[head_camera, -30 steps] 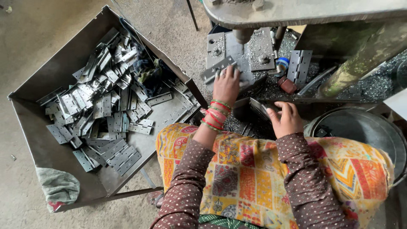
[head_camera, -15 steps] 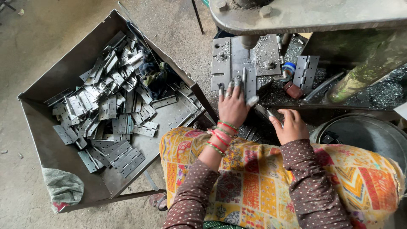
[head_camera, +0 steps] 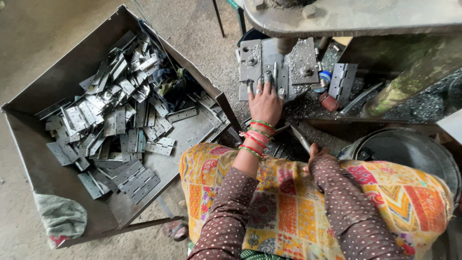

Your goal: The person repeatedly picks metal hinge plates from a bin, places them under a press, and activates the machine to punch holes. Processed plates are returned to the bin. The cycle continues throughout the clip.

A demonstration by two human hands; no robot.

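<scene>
Left hand (head_camera: 265, 102) rests with fingers spread on the grey press die plate (head_camera: 278, 67); right hand (head_camera: 315, 153), mostly hidden, grips a metal lever (head_camera: 299, 137).

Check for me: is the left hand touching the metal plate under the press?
Touching. The head view shows the left hand stretched forward with its fingertips resting on the metal plate beneath the press; no gap shows between them.
</scene>
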